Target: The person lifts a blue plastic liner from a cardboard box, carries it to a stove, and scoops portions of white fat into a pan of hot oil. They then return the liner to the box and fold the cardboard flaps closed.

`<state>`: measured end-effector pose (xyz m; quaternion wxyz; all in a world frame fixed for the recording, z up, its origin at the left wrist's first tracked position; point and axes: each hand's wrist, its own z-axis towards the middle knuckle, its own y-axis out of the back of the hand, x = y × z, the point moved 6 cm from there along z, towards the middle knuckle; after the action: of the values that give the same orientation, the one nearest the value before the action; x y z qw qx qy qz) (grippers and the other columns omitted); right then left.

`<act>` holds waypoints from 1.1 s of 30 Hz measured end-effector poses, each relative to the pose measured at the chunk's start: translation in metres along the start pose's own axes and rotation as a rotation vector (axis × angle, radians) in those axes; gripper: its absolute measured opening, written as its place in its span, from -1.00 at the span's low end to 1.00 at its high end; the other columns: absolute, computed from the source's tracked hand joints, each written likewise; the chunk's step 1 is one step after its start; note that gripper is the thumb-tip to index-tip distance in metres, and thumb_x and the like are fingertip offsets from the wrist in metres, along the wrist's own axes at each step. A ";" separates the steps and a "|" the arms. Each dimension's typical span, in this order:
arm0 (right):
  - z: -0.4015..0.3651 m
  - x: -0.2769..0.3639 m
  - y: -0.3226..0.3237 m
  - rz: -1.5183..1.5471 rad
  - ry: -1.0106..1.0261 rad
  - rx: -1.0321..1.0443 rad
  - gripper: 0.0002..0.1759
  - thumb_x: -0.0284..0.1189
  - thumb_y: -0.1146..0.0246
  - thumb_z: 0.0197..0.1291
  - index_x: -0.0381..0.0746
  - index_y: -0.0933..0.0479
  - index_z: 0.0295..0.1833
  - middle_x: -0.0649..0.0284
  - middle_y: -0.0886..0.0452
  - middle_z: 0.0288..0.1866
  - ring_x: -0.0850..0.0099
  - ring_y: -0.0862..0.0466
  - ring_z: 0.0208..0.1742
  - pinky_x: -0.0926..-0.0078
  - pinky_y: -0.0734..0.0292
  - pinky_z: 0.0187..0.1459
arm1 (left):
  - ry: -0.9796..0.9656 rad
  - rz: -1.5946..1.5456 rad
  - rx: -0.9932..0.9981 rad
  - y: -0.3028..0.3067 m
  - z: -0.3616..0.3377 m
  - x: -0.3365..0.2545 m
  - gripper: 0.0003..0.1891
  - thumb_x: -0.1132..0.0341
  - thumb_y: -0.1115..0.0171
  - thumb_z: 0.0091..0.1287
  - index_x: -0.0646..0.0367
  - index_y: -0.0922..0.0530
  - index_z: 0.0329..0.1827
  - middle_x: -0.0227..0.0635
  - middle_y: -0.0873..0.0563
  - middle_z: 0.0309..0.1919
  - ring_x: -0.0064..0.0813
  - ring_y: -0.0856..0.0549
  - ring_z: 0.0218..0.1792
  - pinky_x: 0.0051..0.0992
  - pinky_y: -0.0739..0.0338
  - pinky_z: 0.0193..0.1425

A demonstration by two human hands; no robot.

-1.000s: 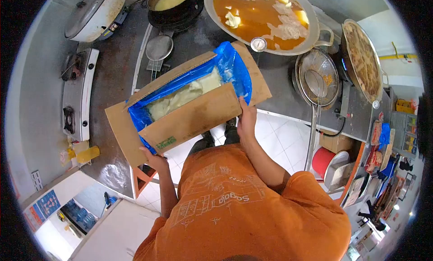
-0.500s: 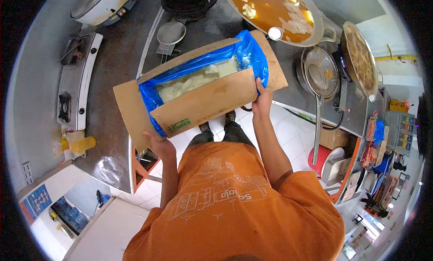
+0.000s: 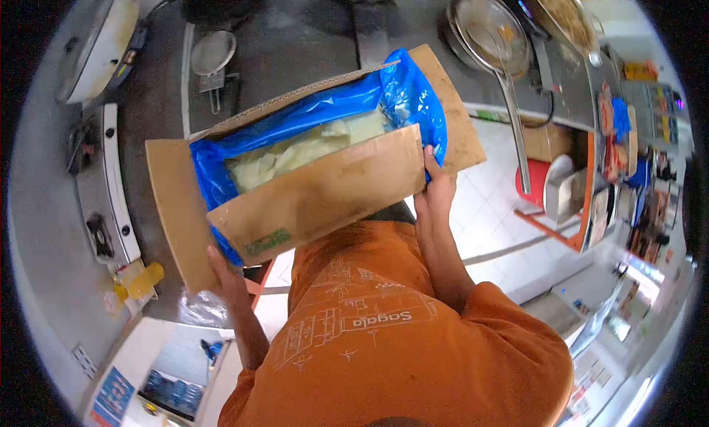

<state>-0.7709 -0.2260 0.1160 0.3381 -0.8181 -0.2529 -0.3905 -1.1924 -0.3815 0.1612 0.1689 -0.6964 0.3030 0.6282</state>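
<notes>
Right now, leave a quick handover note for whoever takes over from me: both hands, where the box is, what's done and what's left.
Left hand: grips the cardboard box at its lower left corner, from beneath.
Right hand: holds the box's right end, fingers at the front flap's edge.
Box: held in the air before the chest, near the dark counter; flaps and blue liner open.
Done: box opened, pale white lumps exposed.
Left: the lumps lie inside the liner; the box rests on nothing.
</notes>
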 end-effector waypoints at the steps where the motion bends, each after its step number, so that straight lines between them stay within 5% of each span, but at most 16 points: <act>1: -0.008 0.000 0.024 0.005 -0.033 -0.024 -0.41 -0.52 -0.33 0.38 -0.29 -0.34 0.46 0.15 -0.59 0.28 0.29 -0.65 0.21 0.27 -0.63 0.17 | 0.075 -0.019 0.009 -0.004 -0.013 -0.012 -0.55 0.15 -0.19 0.58 0.33 -0.51 0.34 -0.14 -0.64 0.23 -0.33 -0.64 0.19 -0.28 -0.60 0.25; 2: -0.018 0.001 0.046 0.014 -0.065 -0.048 -0.42 -0.51 -0.32 0.39 -0.28 -0.34 0.47 0.15 -0.59 0.28 0.30 -0.65 0.22 0.27 -0.63 0.17 | 0.148 -0.035 0.019 -0.005 -0.024 -0.018 -0.55 0.15 -0.19 0.58 0.34 -0.52 0.32 -0.14 -0.65 0.23 -0.33 -0.64 0.19 -0.27 -0.60 0.25; 5: -0.053 0.020 0.098 -0.024 -0.116 -0.238 -0.43 -0.48 -0.31 0.41 -0.24 -0.33 0.48 0.17 -0.59 0.26 0.31 -0.65 0.21 0.28 -0.63 0.16 | -0.125 0.252 0.101 0.011 -0.041 -0.003 -0.54 0.15 -0.18 0.58 0.36 -0.52 0.33 -0.14 -0.63 0.27 -0.33 -0.64 0.20 -0.29 -0.60 0.24; 6: -0.053 0.012 0.130 0.040 -0.087 -0.216 -0.42 -0.49 -0.32 0.40 -0.20 -0.34 0.47 0.20 -0.59 0.25 0.31 -0.65 0.19 0.28 -0.63 0.15 | -0.168 0.254 0.258 -0.004 -0.056 -0.010 -0.47 0.24 -0.23 0.55 0.39 -0.37 0.44 -0.06 -0.57 0.31 -0.25 -0.61 0.24 -0.28 -0.54 0.31; 9: -0.059 -0.004 0.219 0.053 -0.082 -0.333 -0.44 -0.52 -0.33 0.38 -0.21 -0.37 0.45 0.23 -0.59 0.26 0.33 -0.64 0.18 0.31 -0.61 0.15 | -0.061 0.628 0.314 -0.024 -0.096 0.009 -0.51 0.25 -0.22 0.56 0.38 -0.40 0.42 -0.07 -0.58 0.30 -0.29 -0.60 0.23 -0.28 -0.56 0.27; 11: -0.067 -0.004 0.270 0.067 -0.057 -0.410 -0.46 -0.54 -0.34 0.37 -0.22 -0.40 0.42 0.25 -0.59 0.26 0.36 -0.63 0.18 0.33 -0.59 0.15 | -0.085 0.656 0.428 -0.060 -0.129 0.011 -0.57 0.24 -0.20 0.57 0.37 -0.46 0.35 -0.10 -0.63 0.21 -0.31 -0.63 0.18 -0.30 -0.60 0.18; 14: -0.080 0.004 0.349 0.059 -0.067 -0.543 -0.48 -0.55 -0.35 0.36 -0.23 -0.42 0.39 0.25 -0.59 0.26 0.37 -0.61 0.20 0.31 -0.56 0.18 | -0.417 0.851 0.615 -0.102 -0.181 0.029 -0.59 0.19 -0.23 0.55 0.35 -0.55 0.24 -0.09 -0.72 0.05 -0.28 -0.72 0.04 -0.27 -0.62 0.06; 17: -0.093 0.003 0.432 0.086 -0.053 -0.650 -0.48 -0.56 -0.34 0.37 -0.24 -0.42 0.40 0.23 -0.58 0.27 0.38 -0.61 0.19 0.32 -0.55 0.18 | -0.469 0.857 0.699 -0.135 -0.224 0.082 -0.65 0.24 -0.25 0.51 0.36 -0.60 0.16 -0.06 -0.77 -0.06 -0.21 -0.77 -0.08 -0.25 -0.64 -0.02; 22: -0.096 0.021 0.560 0.194 -0.008 -0.858 -0.68 -0.53 -0.37 0.36 -0.24 -0.52 0.17 0.38 -0.60 -0.17 0.58 -0.55 -0.30 0.59 -0.45 -0.30 | -0.755 0.796 1.036 -0.244 -0.330 0.150 -0.70 0.29 -0.27 0.49 0.35 -0.61 0.10 -0.07 -0.78 -0.12 -0.19 -0.79 -0.12 -0.25 -0.64 -0.06; 25: -0.108 0.004 0.617 0.154 -0.064 -1.007 -0.71 -0.52 -0.36 0.37 -0.23 -0.52 0.15 0.39 -0.60 -0.19 0.60 -0.54 -0.35 0.57 -0.45 -0.37 | -0.779 0.982 1.176 -0.291 -0.360 0.205 -0.75 0.33 -0.25 0.50 0.33 -0.61 0.08 -0.09 -0.78 -0.15 -0.28 -0.80 -0.18 -0.30 -0.64 -0.15; 26: -0.096 0.012 0.627 0.232 0.077 -1.153 -0.70 -0.50 -0.38 0.37 -0.25 -0.52 0.15 0.37 -0.60 -0.20 0.60 -0.52 -0.38 0.55 -0.42 -0.42 | -0.635 0.777 1.222 -0.311 -0.380 0.220 -0.80 0.34 -0.26 0.50 0.33 -0.63 -0.02 -0.15 -0.76 -0.27 -0.43 -0.76 -0.32 -0.38 -0.60 -0.29; 29: -0.080 -0.007 0.679 0.156 0.096 -1.197 -0.62 -0.44 -0.38 0.38 -0.27 -0.50 0.23 0.26 -0.65 0.01 0.49 -0.66 -0.12 0.52 -0.59 -0.18 | -0.846 0.721 1.329 -0.374 -0.423 0.270 -0.82 0.33 -0.29 0.49 0.31 -0.65 -0.14 -0.25 -0.72 -0.46 -0.56 -0.68 -0.47 -0.45 -0.53 -0.42; 31: -0.070 -0.028 0.703 0.077 -0.024 -1.211 -0.62 -0.41 -0.36 0.41 -0.26 -0.49 0.25 0.25 -0.64 0.10 0.48 -0.68 -0.02 0.50 -0.63 -0.07 | -0.688 0.723 1.411 -0.409 -0.420 0.314 -0.82 0.34 -0.33 0.47 0.29 -0.66 -0.26 -0.31 -0.68 -0.58 -0.58 -0.67 -0.54 -0.46 -0.50 -0.47; 33: -0.057 -0.054 0.721 0.168 0.064 -1.252 -0.54 -0.42 -0.35 0.41 -0.30 -0.43 0.33 0.19 -0.63 0.18 0.39 -0.69 0.06 0.37 -0.67 0.00 | -0.583 0.743 1.478 -0.448 -0.438 0.329 -0.81 0.32 -0.34 0.46 0.27 -0.66 -0.27 -0.31 -0.68 -0.59 -0.56 -0.69 -0.55 -0.46 -0.50 -0.49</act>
<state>-0.3391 -0.7405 -0.1573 -0.1678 -0.8658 0.0991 -0.4609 -0.5615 -0.3803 -0.1585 0.4320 -0.0768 0.7843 0.4385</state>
